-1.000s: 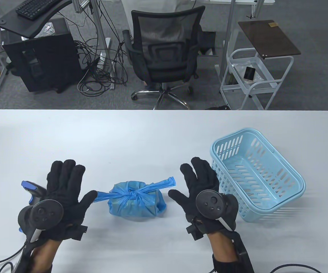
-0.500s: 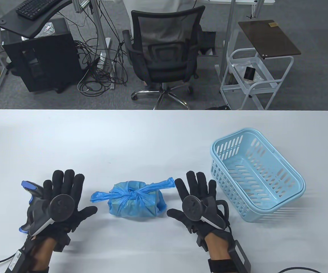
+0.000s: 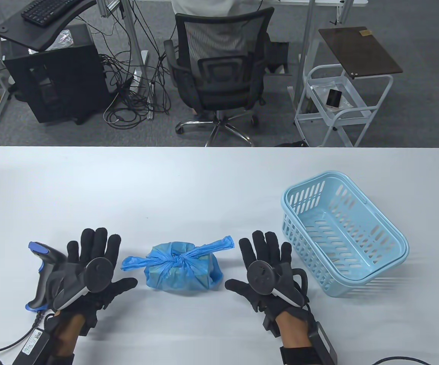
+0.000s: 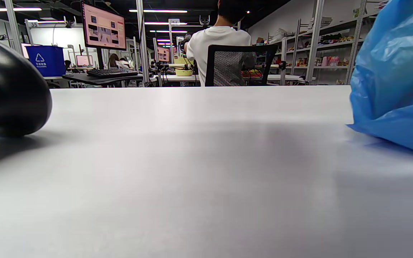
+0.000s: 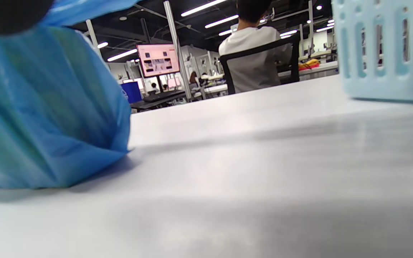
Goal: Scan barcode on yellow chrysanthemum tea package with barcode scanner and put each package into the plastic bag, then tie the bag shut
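Note:
A blue plastic bag [image 3: 183,269], knotted shut on top, sits on the white table [image 3: 204,182] between my hands, its contents hidden. It fills the right edge of the left wrist view [image 4: 396,71] and the left of the right wrist view [image 5: 45,107]. My left hand [image 3: 97,262] lies flat on the table left of the bag, fingers straight and spread, holding nothing. My right hand [image 3: 263,260] lies flat to the right of the bag, also spread and empty. The black and blue barcode scanner [image 3: 44,262] lies just left of my left hand, its dark body [image 4: 5,96] close in the left wrist view.
A light blue slotted basket [image 3: 343,232] stands at the right of the table with nothing inside, its wall [image 5: 385,50] near my right hand. Cables run off the table's front edge. A person sits in an office chair [image 3: 219,76] beyond the far edge.
Both hands have let go of the bag's tied ends, drawn back toward the front edge and settled flat on the table. The bag has stayed put.

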The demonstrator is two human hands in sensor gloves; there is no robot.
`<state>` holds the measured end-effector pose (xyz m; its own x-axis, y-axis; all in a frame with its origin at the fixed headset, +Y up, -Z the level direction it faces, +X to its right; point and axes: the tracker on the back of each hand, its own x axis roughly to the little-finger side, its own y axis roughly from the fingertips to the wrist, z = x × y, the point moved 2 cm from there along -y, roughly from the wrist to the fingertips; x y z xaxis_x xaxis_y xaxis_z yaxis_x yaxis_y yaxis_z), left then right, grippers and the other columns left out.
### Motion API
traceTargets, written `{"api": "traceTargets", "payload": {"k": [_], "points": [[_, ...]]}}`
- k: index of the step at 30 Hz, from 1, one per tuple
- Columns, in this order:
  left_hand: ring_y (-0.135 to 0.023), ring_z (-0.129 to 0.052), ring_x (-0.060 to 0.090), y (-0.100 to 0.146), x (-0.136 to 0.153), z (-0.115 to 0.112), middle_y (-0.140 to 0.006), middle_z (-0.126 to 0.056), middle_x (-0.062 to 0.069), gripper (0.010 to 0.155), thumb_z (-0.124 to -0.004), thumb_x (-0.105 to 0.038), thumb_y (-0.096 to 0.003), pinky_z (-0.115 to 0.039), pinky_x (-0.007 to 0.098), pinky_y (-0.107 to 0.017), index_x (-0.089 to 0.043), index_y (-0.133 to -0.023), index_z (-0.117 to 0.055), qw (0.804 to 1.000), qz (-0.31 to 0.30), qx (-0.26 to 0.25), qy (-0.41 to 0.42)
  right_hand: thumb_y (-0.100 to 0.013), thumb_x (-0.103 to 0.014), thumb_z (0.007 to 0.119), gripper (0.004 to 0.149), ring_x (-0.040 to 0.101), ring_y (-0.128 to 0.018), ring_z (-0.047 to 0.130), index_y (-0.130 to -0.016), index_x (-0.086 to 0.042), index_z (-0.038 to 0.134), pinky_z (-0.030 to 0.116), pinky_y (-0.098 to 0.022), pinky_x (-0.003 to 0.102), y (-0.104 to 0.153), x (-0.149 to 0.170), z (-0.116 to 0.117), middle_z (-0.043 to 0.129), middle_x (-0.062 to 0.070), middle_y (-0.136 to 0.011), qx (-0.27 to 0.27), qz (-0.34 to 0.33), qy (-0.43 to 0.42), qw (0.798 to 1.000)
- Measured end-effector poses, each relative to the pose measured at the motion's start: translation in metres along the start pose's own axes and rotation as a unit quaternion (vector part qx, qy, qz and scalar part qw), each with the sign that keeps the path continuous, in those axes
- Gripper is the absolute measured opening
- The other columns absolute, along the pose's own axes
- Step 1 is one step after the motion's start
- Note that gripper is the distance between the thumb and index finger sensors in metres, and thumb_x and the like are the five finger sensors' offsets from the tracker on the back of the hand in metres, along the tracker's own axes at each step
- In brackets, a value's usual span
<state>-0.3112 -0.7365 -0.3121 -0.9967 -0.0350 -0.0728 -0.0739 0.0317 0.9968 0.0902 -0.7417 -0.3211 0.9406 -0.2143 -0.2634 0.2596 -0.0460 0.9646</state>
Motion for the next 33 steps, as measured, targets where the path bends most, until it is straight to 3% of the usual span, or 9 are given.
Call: {"api": "traceTargets", "payload": {"k": [11, 21, 28, 33], "points": [[-0.106, 0.008, 0.031, 0.011, -0.006, 0.005, -0.115, 0.004, -0.002, 0.109, -0.053, -0.089, -0.0223, -0.012, 0.062, -0.077, -0.037, -0.105, -0.005, 1.000, 0.003, -0.020, -0.010, -0.029, -0.080, 0.061, 0.103, 0.047, -0.104, 0.009, -0.104, -0.026, 0.016, 0.016, -0.070, 0.073, 0.002, -0.001, 0.002, 0.005, 0.012, -0.113, 0.008, 0.016, 0.044, 0.999], [-0.105, 0.011, 0.031, 0.011, -0.010, 0.007, -0.111, 0.012, -0.002, 0.104, -0.049, -0.090, -0.0219, -0.013, 0.064, -0.075, -0.045, -0.104, -0.005, 0.997, 0.013, -0.038, -0.072, -0.029, -0.083, 0.056, 0.099, 0.048, -0.099, -0.003, -0.105, -0.033, 0.015, 0.012, -0.067, 0.075, 0.001, -0.008, 0.004, -0.004, 0.011, -0.111, -0.002, 0.026, 0.136, 0.990], [-0.105, 0.011, 0.032, 0.013, -0.010, 0.006, -0.111, 0.011, -0.002, 0.104, -0.049, -0.090, -0.0218, -0.013, 0.065, -0.075, -0.045, -0.104, -0.005, 0.998, 0.015, -0.032, -0.057, -0.030, -0.083, 0.054, 0.099, 0.048, -0.099, -0.003, -0.103, -0.034, 0.011, 0.012, -0.067, 0.075, 0.004, -0.007, -0.002, -0.005, 0.011, -0.110, 0.005, 0.033, 0.110, 0.993], [-0.104, 0.011, 0.032, 0.013, -0.011, 0.007, -0.111, 0.011, -0.002, 0.103, -0.049, -0.090, -0.0219, -0.011, 0.067, -0.074, -0.044, -0.105, -0.007, 0.997, 0.015, -0.037, -0.064, -0.030, -0.083, 0.054, 0.097, 0.048, -0.100, 0.000, -0.103, -0.035, 0.012, 0.012, -0.066, 0.075, 0.003, -0.011, 0.003, 0.002, 0.010, -0.113, -0.015, 0.033, 0.137, 0.990]]}}
